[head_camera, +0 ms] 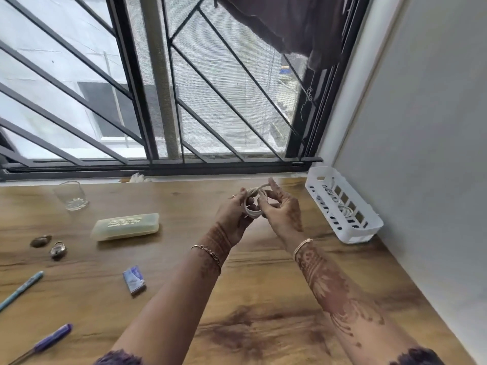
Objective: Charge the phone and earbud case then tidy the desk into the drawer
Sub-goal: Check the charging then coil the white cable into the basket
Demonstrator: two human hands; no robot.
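Cable [252, 213] in left hand [232, 214], right hand [284, 209]; cords [344, 209] in basket [356, 237]

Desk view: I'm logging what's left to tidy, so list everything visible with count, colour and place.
desk: one, brown wood, below the window
glass: one, clear, back left
case: one, pale yellow, left of centre
small box: one, blue, nearer than the case
teal pen: one, left edge
purple pen: one, front left
trinkets: two, dull metallic, far left
basket: one, white, right, against the wall
coiled cable: one, white, held above the desk
left hand: grips the coiled cable
right hand: pinches the coiled cable
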